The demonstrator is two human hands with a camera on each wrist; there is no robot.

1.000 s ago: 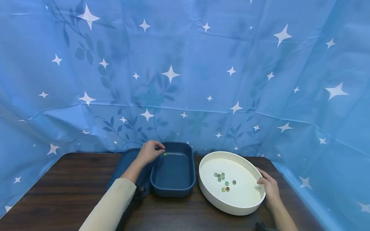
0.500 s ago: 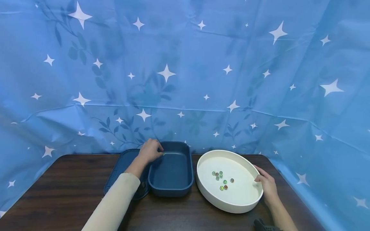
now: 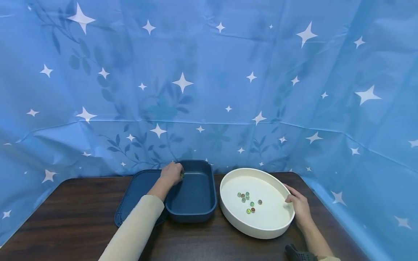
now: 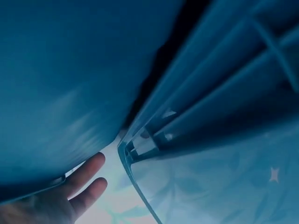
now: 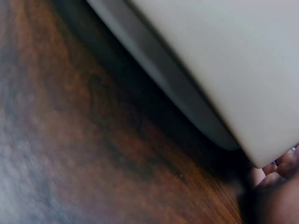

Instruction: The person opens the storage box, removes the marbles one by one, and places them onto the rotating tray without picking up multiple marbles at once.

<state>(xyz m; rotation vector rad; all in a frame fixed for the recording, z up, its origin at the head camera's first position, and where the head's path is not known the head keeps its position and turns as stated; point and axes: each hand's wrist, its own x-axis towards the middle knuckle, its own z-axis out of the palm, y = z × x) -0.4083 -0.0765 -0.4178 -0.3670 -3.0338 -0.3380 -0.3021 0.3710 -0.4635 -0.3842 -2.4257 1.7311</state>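
My left hand (image 3: 172,174) is over the far left corner of a dark blue rectangular box (image 3: 191,214), pinching a green marble (image 3: 182,175) that barely shows at its fingertips. In the left wrist view, two fingers (image 4: 88,189) stick out past the box's blue wall (image 4: 65,84). On the right, a round white tray (image 3: 258,232) holds several marbles, among them a yellow-green one (image 3: 248,211) and a reddish one (image 3: 253,210). My right hand (image 3: 301,206) grips the tray's right rim, thumb inside; its other fingers are mostly hidden behind the wall.
A flat blue lid (image 3: 134,194) lies left of the box, partly under my left forearm. All of it stands on a dark wooden table (image 3: 75,217). A blue curtain with white stars (image 3: 209,90) hangs right behind the table's far edge.
The left hand has turned its fingers further down at the box's corner, so less of the marble shows. The right hand keeps its grip on the tray. The head view has swung slightly right.
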